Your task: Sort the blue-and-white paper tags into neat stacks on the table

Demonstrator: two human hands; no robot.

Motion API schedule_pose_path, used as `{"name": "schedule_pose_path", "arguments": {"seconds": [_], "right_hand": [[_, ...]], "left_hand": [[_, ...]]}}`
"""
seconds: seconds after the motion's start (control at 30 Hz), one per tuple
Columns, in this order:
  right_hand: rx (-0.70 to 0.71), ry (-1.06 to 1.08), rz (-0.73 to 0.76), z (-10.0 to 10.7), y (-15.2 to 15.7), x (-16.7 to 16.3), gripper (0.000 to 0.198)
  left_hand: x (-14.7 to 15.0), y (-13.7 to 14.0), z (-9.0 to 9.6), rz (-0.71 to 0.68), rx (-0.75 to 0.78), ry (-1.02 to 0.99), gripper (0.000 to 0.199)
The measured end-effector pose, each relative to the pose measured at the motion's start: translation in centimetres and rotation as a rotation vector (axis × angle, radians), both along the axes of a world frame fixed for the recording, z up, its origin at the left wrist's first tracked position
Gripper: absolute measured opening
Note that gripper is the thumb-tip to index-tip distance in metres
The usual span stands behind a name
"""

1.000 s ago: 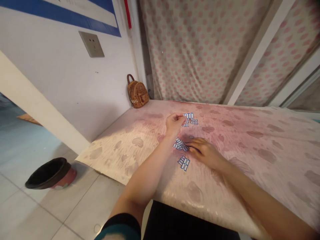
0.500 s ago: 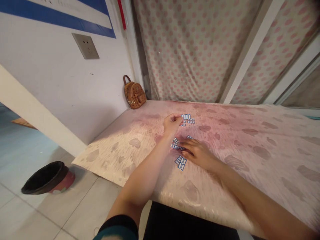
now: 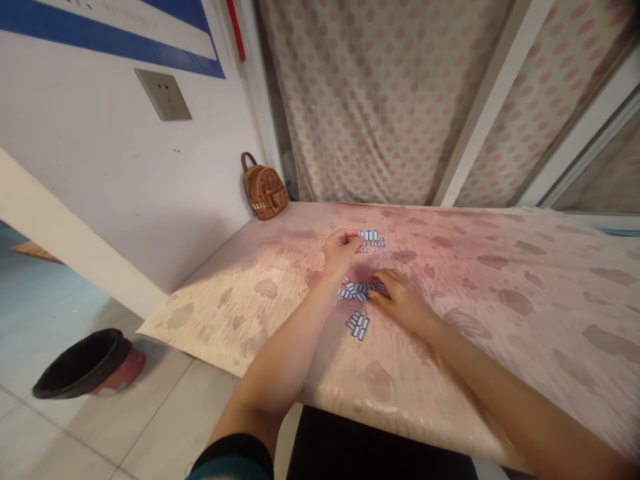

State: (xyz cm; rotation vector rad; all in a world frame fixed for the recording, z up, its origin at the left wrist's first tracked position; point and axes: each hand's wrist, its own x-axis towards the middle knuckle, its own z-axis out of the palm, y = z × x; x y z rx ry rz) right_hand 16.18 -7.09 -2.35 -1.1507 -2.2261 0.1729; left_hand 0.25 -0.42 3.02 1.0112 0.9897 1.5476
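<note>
Small white rectangular pieces with blue edges lie in three groups on the table. The far group [image 3: 371, 236] is arranged in short rows. My left hand [image 3: 341, 250] is at its left side, thumb and forefinger pinched together against the pieces; what lies between the fingertips is hidden. A loose middle pile [image 3: 356, 291] lies nearer to me. My right hand [image 3: 403, 301] rests at the right end of this pile, thumb and fingers apart around a few pieces. A near group [image 3: 359, 326] lies closest to me, touched by neither hand.
A patterned cloth covers the table [image 3: 480, 373]. A small brown backpack [image 3: 267, 192] stands in the far left corner by the wall. A dotted curtain [image 3: 365, 100] hangs behind the table. On the floor at left sits a dark-lined bin [image 3: 107, 373].
My right hand has drawn slightly back to the right, its thumb and fingers now parted, uncovering more of the middle pile. My left hand stays by the far group. The view has shifted slightly.
</note>
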Motion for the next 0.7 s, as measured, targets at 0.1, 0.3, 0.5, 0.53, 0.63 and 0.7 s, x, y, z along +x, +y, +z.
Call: {"name": "schedule_pose_path", "arguments": {"seconds": [0.1,0.3,0.5,0.53,0.63,0.7], "right_hand": [[-0.056,-0.002,0.035,-0.3,-0.1,-0.7,0.027],[-0.092,0.020,0.006,-0.6,0.2,-0.2,0.021],[-0.087,-0.086,-0.050,0.0,0.1,0.0,0.005],[-0.085,-0.093,-0.057,0.0,0.0,0.0,0.005],[-0.081,-0.081,-0.064,0.0,0.0,0.1,0.003],[-0.073,-0.070,-0.065,-0.2,0.0,0.3,0.003]], "left_hand": [[0.0,0.0,0.0,0.000,0.004,0.005,0.008],[0.1,-0.2,0.0,-0.015,0.004,0.020,0.009],[0.2,-0.2,-0.4,-0.021,0.009,0.050,0.008],[0.2,-0.1,-0.6,-0.023,0.011,0.058,0.008],[0.1,0.0,-0.8,-0.025,0.010,0.078,0.007],[0.1,0.1,-0.9,-0.027,0.013,0.083,0.006]]}}
